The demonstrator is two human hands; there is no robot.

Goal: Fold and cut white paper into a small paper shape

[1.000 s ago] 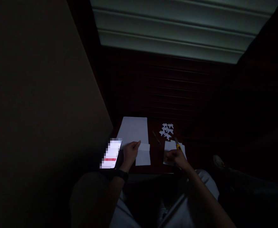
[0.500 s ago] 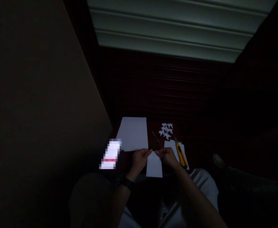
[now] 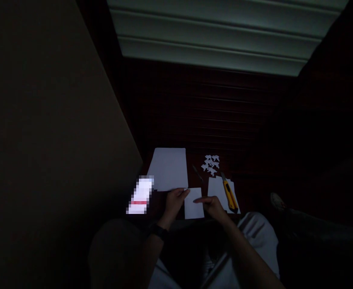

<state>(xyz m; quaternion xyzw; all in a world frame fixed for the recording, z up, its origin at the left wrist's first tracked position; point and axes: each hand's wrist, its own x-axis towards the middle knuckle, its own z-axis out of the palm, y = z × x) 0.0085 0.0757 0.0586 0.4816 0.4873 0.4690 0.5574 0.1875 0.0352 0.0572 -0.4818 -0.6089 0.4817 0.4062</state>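
Note:
In dim light, a small white sheet of paper lies at the near edge of the dark table. My left hand is closed on its upper left corner, thumb and fingertips together there. From the right side, my right hand reaches over the sheet. Its index finger stretches out across the paper's middle, while the other fingers are hard to make out in the dark. To the right rests a yellow utility knife on a few white paper sheets.
A large white sheet lies at the back left, beside a blurred-out lit screen. Several small folded paper pieces sit at the back right. Near them is a thin dark tool. A wall rises on the left.
Both hands were pinching the small sheet's top edge. My right hand has let go of that edge and extends its index finger over the paper. The sheet sits slightly farther up and left.

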